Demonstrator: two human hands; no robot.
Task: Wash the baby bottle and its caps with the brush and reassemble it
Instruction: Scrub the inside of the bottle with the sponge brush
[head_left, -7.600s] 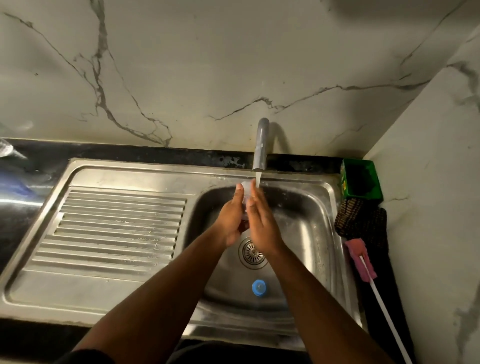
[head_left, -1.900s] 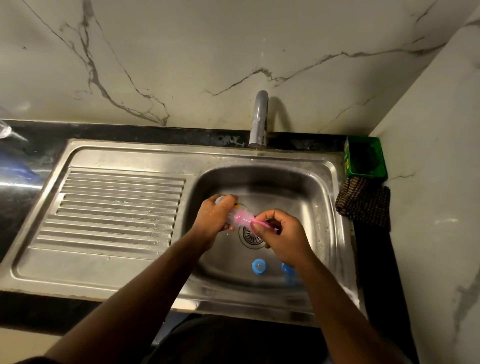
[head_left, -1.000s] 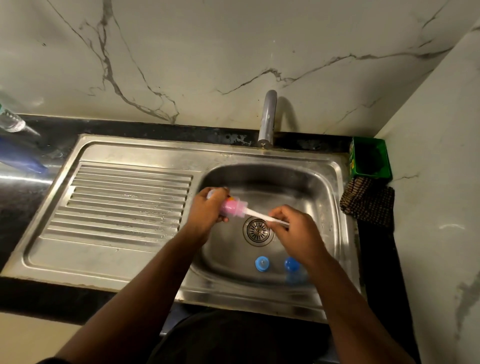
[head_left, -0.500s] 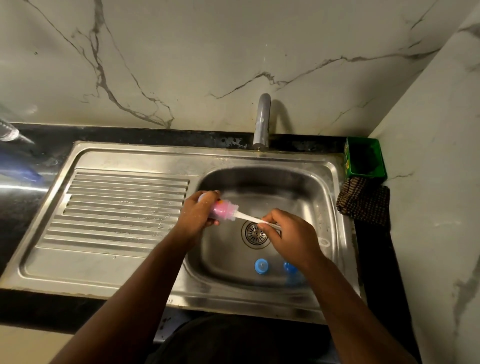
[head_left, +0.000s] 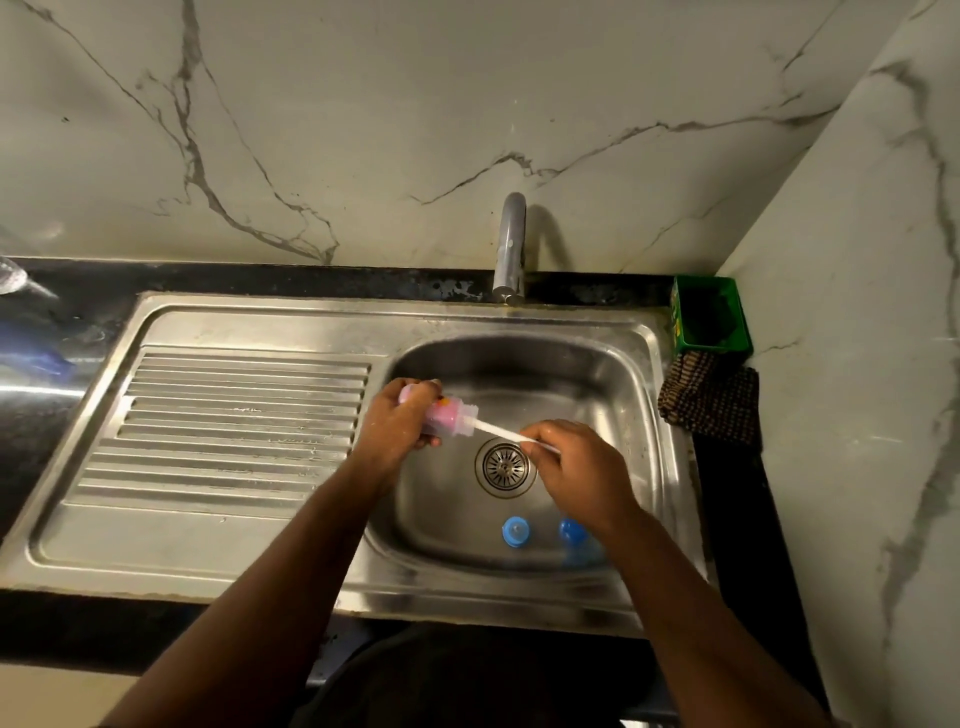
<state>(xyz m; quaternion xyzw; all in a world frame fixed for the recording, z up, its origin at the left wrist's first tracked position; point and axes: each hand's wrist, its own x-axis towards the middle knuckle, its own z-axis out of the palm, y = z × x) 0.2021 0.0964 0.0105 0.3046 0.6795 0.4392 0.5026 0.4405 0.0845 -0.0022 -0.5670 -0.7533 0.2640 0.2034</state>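
1. We've got the baby bottle (head_left: 448, 420) lying sideways in our left hand (head_left: 396, 431), fingers wrapped round its base end, mouth pointing right, held over the basin of the sink (head_left: 644, 395) just above the drain (head_left: 506, 466).
2. Our right hand (head_left: 574, 462) pinches the white handle of the brush (head_left: 498, 430); its pink head is inside the bottle, w/ only the handle showing betw. the two hands.
3. Change vs ~2 s back: the right hand sat right at the bottle mouth then; now it's further out along the handle and the bottle has swung up-left toward the drainboard (head_left: 244, 421). Reads to us as an in-out scrub stroke.
4. Vs ~8 s back: the tap (head_left: 510, 244) was running and the brush lay on the counter at right. Now no water, and the brush is in use, so we've gone from rinse to scrub.
5. Meaning: the bottle interior is mid-wash. Two blue caps, one (head_left: 516, 531) clear in view and the other (head_left: 571, 531) partly under our right wrist, lie on the basin floor, apparently not brushed yet.
6. Left to do, we judge: caps, final rinse, reassembly.
7. A green tub (head_left: 680, 317) and a dark cloth (head_left: 711, 397) sit at the sink's right corner.
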